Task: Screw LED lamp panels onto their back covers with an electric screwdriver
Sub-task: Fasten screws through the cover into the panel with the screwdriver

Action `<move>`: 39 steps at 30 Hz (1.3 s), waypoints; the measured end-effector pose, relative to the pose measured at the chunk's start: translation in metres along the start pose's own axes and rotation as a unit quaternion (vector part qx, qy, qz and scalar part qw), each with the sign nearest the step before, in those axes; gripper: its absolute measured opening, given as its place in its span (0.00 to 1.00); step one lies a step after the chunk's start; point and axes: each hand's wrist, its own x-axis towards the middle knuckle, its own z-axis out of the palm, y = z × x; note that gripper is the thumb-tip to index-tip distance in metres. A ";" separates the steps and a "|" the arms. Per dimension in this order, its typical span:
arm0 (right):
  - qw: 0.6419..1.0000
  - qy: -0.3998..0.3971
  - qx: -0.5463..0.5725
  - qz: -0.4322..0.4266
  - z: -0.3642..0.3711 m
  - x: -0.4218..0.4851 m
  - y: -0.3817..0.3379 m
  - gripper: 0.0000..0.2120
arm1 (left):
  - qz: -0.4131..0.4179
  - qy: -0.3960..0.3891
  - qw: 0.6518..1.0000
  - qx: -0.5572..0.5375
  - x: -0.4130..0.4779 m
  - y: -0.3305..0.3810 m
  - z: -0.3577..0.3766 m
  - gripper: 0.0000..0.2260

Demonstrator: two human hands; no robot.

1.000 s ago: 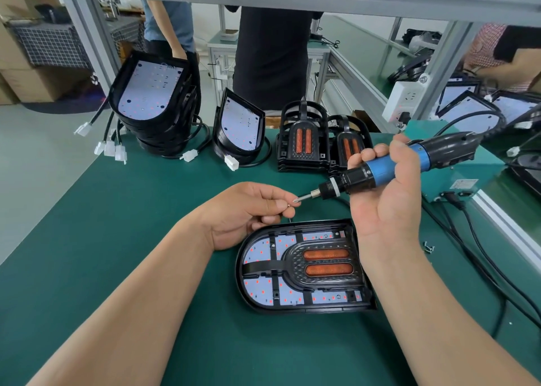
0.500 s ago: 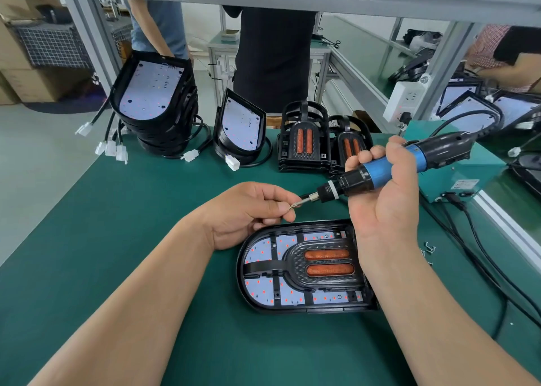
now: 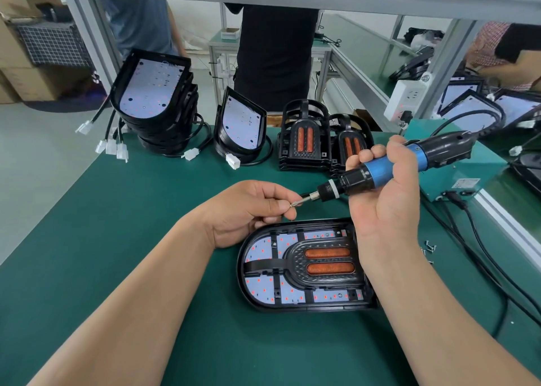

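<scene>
Screwdriver sits tight in the right hand. Left hand pinches a tiny screw at its tip. Box label is too small to read.

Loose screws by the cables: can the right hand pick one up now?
Probably not yet. The right hand is wrapped round the electric screwdriver, so its fingers are busy. The loose screws lie uncovered on the mat on its side.

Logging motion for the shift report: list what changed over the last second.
The right hand tipped the electric screwdriver slightly down and left, bringing its bit closer to the small screw pinched by the left hand. Nothing was grasped or released. The left hand and the lamp panel stayed put.
</scene>
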 end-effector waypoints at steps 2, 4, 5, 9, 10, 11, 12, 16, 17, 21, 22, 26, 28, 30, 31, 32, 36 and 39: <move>1.000 -0.002 -0.006 0.000 0.001 0.000 0.000 0.06 | -0.002 0.000 1.000 0.003 0.000 0.000 0.000 0.09; 1.000 -0.008 -0.012 -0.002 0.002 0.000 -0.001 0.06 | -0.004 0.000 1.000 0.005 0.000 0.000 0.000 0.09; 1.000 -0.010 -0.016 -0.003 0.002 0.000 -0.001 0.06 | -0.003 0.001 1.000 0.006 0.000 0.000 0.000 0.09; 0.999 -0.003 -0.050 -0.001 0.003 0.000 0.000 0.06 | 0.003 0.008 1.000 0.002 -0.001 0.000 -0.001 0.09; 0.998 0.006 -0.058 -0.001 0.004 0.000 0.000 0.06 | 0.006 0.011 1.000 0.003 -0.001 0.000 -0.001 0.09; 0.998 0.016 -0.065 -0.003 0.004 -0.001 0.001 0.07 | 0.008 0.015 1.000 0.006 -0.001 0.000 -0.001 0.09; 0.997 0.027 -0.069 -0.006 0.004 -0.001 0.001 0.08 | 0.011 0.020 1.000 0.008 0.000 0.000 -0.002 0.08; 0.995 0.064 -0.066 -0.025 0.003 -0.005 0.005 0.15 | 0.023 0.044 0.999 -0.010 0.002 -0.001 -0.002 0.08; 0.995 0.070 -0.065 -0.028 0.002 -0.005 0.005 0.15 | 0.025 0.048 0.998 -0.015 0.003 -0.001 -0.002 0.08; 0.995 0.075 -0.061 -0.029 0.002 -0.005 0.005 0.13 | 0.033 0.053 0.998 -0.016 0.004 -0.002 -0.003 0.08; 0.995 0.076 -0.062 -0.030 0.002 -0.004 0.006 0.12 | 0.034 0.054 0.998 -0.016 0.004 -0.002 -0.003 0.08; 0.995 0.070 -0.068 -0.028 0.002 -0.003 0.007 0.12 | 0.037 0.050 0.998 -0.011 0.004 -0.003 -0.005 0.08; 0.995 0.070 -0.064 -0.019 0.001 -0.002 0.006 0.13 | 0.036 0.043 0.998 -0.011 0.004 -0.003 -0.005 0.08; 0.995 0.077 -0.060 -0.013 0.000 0.000 0.005 0.13 | 0.035 0.041 0.999 -0.009 0.003 -0.002 -0.005 0.08; 0.995 0.081 -0.058 -0.011 0.000 0.000 0.005 0.13 | 0.034 0.041 0.999 -0.005 0.002 -0.001 -0.004 0.08; 0.995 0.082 -0.057 -0.010 0.000 0.000 0.005 0.13 | 0.033 0.040 0.999 -0.003 0.002 -0.001 -0.004 0.08; 0.995 0.086 -0.052 -0.007 0.000 0.000 0.003 0.13 | 0.031 0.032 0.999 -0.012 -0.001 0.002 -0.001 0.09; 0.995 0.087 -0.044 -0.003 0.000 0.000 0.002 0.12 | 0.015 0.037 0.999 -0.018 -0.002 0.004 0.000 0.10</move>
